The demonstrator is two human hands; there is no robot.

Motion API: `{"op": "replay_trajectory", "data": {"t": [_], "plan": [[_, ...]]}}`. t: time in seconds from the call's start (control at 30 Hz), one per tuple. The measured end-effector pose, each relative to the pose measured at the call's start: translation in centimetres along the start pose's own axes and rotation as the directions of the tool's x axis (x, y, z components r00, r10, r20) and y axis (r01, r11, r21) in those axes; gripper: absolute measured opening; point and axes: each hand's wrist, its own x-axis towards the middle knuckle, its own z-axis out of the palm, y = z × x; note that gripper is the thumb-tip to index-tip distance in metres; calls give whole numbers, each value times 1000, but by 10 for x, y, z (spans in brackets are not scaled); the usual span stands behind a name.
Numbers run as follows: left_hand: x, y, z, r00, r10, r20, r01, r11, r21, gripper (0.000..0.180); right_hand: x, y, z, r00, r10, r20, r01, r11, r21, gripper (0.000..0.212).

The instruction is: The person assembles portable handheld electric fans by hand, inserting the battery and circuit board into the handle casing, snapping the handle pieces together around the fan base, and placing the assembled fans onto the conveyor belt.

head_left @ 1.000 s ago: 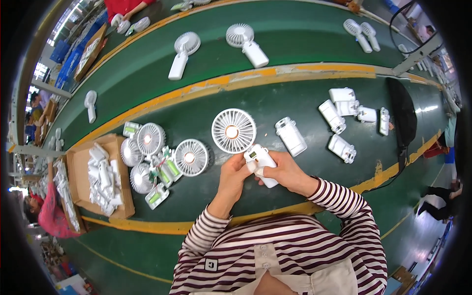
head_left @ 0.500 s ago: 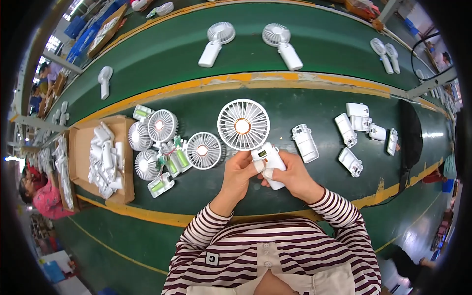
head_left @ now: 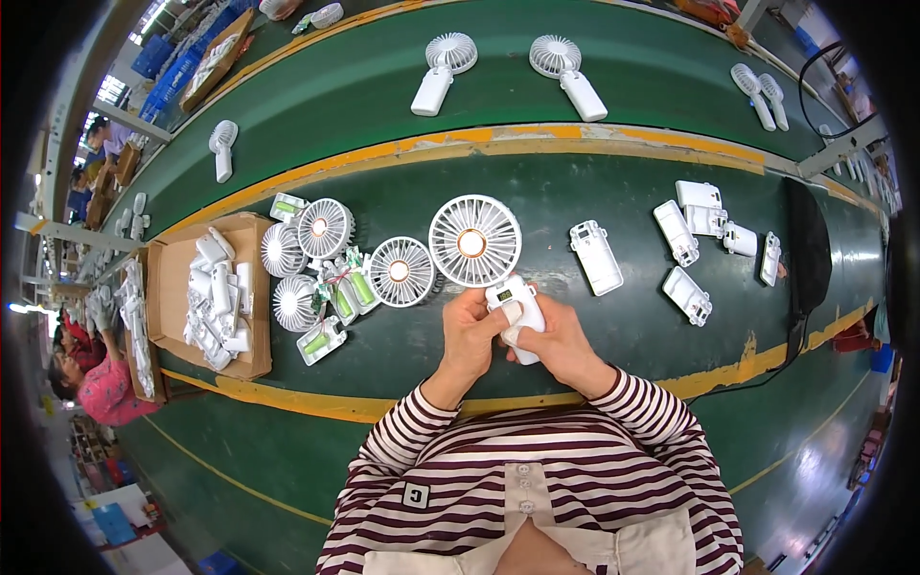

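Fan (head_left: pixel 479 254), one: being held toward the near edge of the tabletop (head_left: pixel 628 335), long axis pointing away, slightly left; fingers of left hand (head_left: pixel 467 337) and right hand (head_left: pixel 565 343) gripping its handle (head_left: pixel 521 297), equally near.

Bench (head_left: pixel 632 356): held fan (head_left: pixel 476 257) centrally, its handle between left hand (head_left: pixel 467 337) and right hand (head_left: pixel 567 345)
Left of held fan: opened fans (head_left: pixel 324 228) lay bunched, then carton (head_left: pixel 263 340) stood, loose casings (head_left: pixel 218 292) inside
Right: lone shell (head_left: pixel 597 257) lay near, clustered shells (head_left: pixel 677 233) farther
Beyond bench: belt (head_left: pixel 326 117) ran across, whole fans (head_left: pixel 432 91) on it
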Motion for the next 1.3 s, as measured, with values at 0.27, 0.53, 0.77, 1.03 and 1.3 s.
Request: {"op": "replay_trajectory", "data": {"t": [0.27, 0.53, 0.77, 1.03, 1.3], "plan": [[-3, 16, 7, 959, -183, 215, 202, 977, -68, 57, 3, 10, -19, 931, 12, 365, -233, 789, 568, 30], [-9, 15, -4, 900, -325, 290, 319, 945, 71, 64, 42, -28, -53, 527, -833, -166, 512, 467, -721, 32], [-20, -2, -3, 779, -443, 445, 451, 888, 93, 52, 46, -43, -33, 965, -213, -152, 165, 945, -281, 34], [-22, -12, -5, 816, -413, 404, 453, 892, -3, 57, 48, -25, -35, 737, -655, -167, 514, 703, -491, 28], [-20, -5, 0, 858, -379, 346, 423, 904, -59, 56, 60, -23, -35, 763, -606, -227, 481, 766, -428, 29]]}}
